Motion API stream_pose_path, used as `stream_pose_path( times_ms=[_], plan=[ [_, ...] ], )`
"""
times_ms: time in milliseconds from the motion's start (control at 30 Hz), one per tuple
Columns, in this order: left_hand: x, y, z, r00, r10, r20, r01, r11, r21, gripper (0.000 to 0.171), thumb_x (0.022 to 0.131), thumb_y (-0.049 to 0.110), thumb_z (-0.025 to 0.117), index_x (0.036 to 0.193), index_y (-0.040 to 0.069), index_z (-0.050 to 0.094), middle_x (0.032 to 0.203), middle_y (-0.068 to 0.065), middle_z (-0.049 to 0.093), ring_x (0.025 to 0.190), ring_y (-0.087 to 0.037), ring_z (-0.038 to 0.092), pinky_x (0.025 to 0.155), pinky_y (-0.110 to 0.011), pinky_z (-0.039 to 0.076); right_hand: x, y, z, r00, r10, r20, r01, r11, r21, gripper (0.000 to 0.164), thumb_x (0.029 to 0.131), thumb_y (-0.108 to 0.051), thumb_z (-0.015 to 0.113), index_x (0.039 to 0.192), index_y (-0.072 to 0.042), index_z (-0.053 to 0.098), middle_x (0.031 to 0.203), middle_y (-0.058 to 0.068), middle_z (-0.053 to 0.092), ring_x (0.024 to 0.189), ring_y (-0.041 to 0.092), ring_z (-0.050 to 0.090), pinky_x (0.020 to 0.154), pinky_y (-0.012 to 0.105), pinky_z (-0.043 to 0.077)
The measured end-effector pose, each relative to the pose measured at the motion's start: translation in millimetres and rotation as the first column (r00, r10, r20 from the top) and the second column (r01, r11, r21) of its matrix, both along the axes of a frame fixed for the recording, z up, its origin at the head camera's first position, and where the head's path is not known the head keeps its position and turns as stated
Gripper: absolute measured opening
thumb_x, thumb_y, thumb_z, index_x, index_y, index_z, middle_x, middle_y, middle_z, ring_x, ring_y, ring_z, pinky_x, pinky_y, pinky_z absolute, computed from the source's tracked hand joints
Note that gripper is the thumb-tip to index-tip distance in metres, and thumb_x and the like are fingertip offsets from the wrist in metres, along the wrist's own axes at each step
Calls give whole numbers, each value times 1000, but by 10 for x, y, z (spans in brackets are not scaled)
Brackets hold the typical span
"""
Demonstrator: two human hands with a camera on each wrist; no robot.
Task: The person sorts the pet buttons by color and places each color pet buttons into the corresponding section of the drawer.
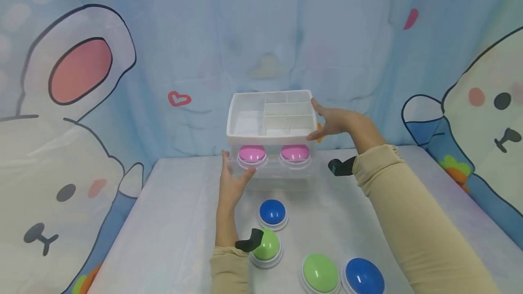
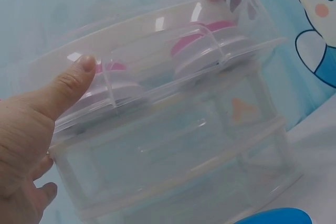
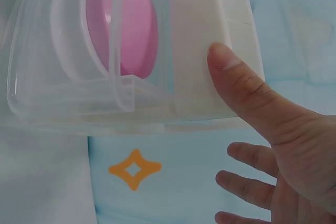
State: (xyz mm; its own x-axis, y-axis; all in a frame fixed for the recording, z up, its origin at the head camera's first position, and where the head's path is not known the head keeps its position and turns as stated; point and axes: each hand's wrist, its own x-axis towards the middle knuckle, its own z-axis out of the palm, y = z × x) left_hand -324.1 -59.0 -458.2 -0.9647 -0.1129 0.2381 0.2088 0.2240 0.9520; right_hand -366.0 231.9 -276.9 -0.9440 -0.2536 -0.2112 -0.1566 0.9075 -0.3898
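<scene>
Six domed buttons, one drawer unit, two hands

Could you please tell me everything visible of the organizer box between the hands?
The organizer box looks plastic: an opaque white compartmented top tray over see-through tiers. The uppermost clear drawer, seemingly pulled out partway, holds two pink domes on white bases. It is upright near the far edge of the table, before the blue curtain. The left hand holds its left side, thumb on that drawer; the right hand grips the tray's right side.
</scene>
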Motion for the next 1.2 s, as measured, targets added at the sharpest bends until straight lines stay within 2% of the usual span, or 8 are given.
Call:
stream_pose_path(
  times_ms=[300, 467, 700, 933, 1200],
  plan=[
    [-20, 10, 26, 999, 27, 20, -27, 999, -23, 113, 73, 60, 72, 154, 27, 1, 161, -1, 13, 148, -27, 14, 116, -54, 21, -1, -2, -11, 1000, -12, 15, 12, 1000, -19, 122, 76, -54, 73, 150, -21, -19, 158, 23, 2, 142, 49, 8, 106, 73, 15],
    [-28, 16, 28, 999, 38, 25, -38, 999, -2, 113, 72, 61, 72, 154, 28, 3, 161, -1, 12, 148, -27, 12, 115, -56, 19, -11, -9, -12, 1000, -15, 26, 16, 1000, -18, 123, 75, -55, 72, 149, -23, -20, 158, 23, 1, 142, 49, 8, 105, 74, 15],
    [-51, 78, 28, 995, 86, 56, -86, 996, -3, 113, 69, 66, 71, 153, 31, 5, 160, -2, 15, 148, -26, 13, 115, -57, 20, -3, -2, -3, 999, -20, 27, 20, 1000, -13, 123, 75, -56, 72, 149, -23, -20, 158, 24, 0, 141, 50, 7, 105, 74, 15],
    [-52, 121, 45, 994, 110, 7, -110, 994, 1, 109, 74, 59, 71, 154, 24, 6, 159, -9, 18, 147, -31, 16, 115, -57, 20, 29, 8, 15, 999, -11, 35, 11, 1000, -21, 122, 76, -55, 71, 149, -24, -22, 157, 25, -1, 141, 50, 7, 106, 73, 15],
    [-66, 143, 55, 992, 123, -18, -123, 992, -8, 104, 78, 55, 70, 154, 21, 8, 159, -11, 18, 146, -29, 18, 117, -52, 21, 34, -4, 17, 999, -26, 38, 27, 1000, -11, 122, 76, -56, 71, 148, -26, -22, 158, 23, -1, 141, 50, 7, 105, 74, 15]
  ],
)
